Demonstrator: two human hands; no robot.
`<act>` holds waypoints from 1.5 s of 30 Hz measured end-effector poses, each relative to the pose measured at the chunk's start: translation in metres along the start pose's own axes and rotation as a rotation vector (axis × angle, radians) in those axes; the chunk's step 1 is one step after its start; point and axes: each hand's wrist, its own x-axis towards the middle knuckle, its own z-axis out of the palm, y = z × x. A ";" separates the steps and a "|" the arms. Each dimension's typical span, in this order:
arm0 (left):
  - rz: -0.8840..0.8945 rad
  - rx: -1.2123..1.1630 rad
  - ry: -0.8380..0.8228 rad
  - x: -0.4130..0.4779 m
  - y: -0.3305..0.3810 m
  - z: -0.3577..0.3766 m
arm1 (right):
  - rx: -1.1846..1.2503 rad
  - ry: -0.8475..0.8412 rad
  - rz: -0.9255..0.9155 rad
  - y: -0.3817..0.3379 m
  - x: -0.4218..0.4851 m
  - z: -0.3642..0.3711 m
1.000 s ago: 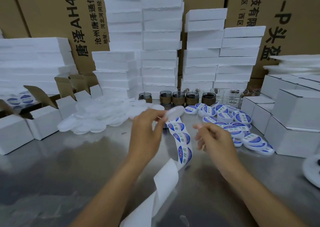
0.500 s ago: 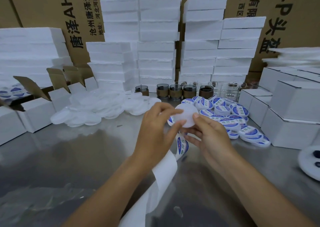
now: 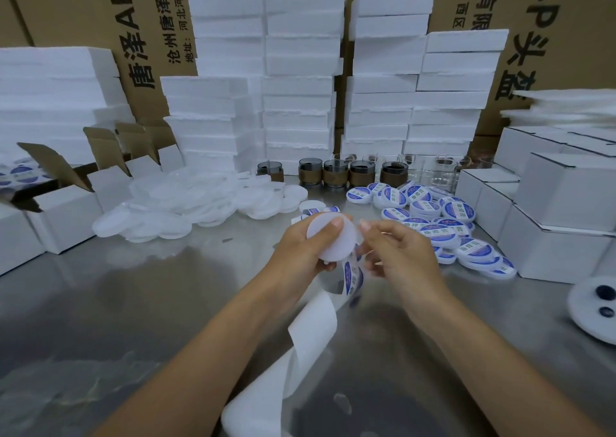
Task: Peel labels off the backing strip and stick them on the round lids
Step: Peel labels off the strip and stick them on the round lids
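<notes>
Centrally, a blank round lid (image 3: 333, 246) faces the camera, white and bare of any label. The left hand (image 3: 298, 256) grips it, thumb pressed on its front near the top and the fingers curled behind. The right hand (image 3: 400, 253) sits just beside it, curled, with its fingertips (image 3: 365, 226) at the lid's right edge; whether they pinch a label cannot be told. Below the hands hangs the backing strip (image 3: 311, 333), with blue labels (image 3: 352, 275) showing right under the lid and bare white paper curling down to the steel table (image 3: 133, 303). A second ago the hands were apart, the lid was raised nearly edge-on and several labels showed between them; now the hands meet and the lid covers the upper strip. To the right lies a heap of labelled lids (image 3: 430, 208), to the left a pile of unlabelled lids (image 3: 186, 200). Behind stand dark jars (image 3: 335, 173) and stacked foam slabs (image 3: 300, 80).
</notes>
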 end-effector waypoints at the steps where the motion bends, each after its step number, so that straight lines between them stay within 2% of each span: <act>1: -0.015 -0.032 0.020 0.001 0.000 -0.002 | -0.142 0.103 -0.058 0.003 0.002 -0.003; 3: -0.040 -0.096 0.050 0.003 0.001 -0.005 | -0.382 0.161 -0.118 0.006 0.004 -0.007; 5: -0.070 -0.193 0.077 0.004 0.001 -0.008 | -0.482 0.039 -0.048 0.008 0.004 -0.008; 8: -0.087 -0.281 0.094 0.008 0.001 -0.011 | -0.469 -0.168 0.083 0.004 0.003 -0.010; 10: -0.089 -0.316 0.094 0.011 0.001 -0.012 | -0.423 -0.207 0.097 0.001 0.004 -0.014; 15: -0.063 -0.436 0.073 0.012 0.003 -0.017 | -0.144 -0.110 0.087 -0.001 0.008 -0.016; 21: -0.026 -0.436 0.099 0.013 0.004 -0.020 | 0.077 -0.002 0.048 -0.002 0.010 -0.014; 25: -0.064 -0.266 0.146 0.013 0.004 -0.021 | 0.093 0.069 0.007 -0.001 0.010 -0.012; 27: -0.108 -0.188 0.135 0.012 0.000 -0.017 | 0.054 0.096 -0.029 0.000 0.010 -0.010; 34: -0.135 -0.174 0.171 0.011 -0.006 -0.009 | -0.044 0.045 -0.113 0.008 0.004 0.000; 36: -0.153 -0.188 0.177 0.011 -0.007 -0.011 | -0.184 0.066 -0.211 0.010 0.002 -0.001; 40: -0.167 -0.188 0.164 0.010 -0.008 -0.012 | -0.607 0.033 -0.541 0.011 -0.002 -0.003; 45: -0.223 -0.218 0.123 0.006 -0.005 -0.012 | -0.631 -0.002 -0.592 0.012 -0.001 -0.007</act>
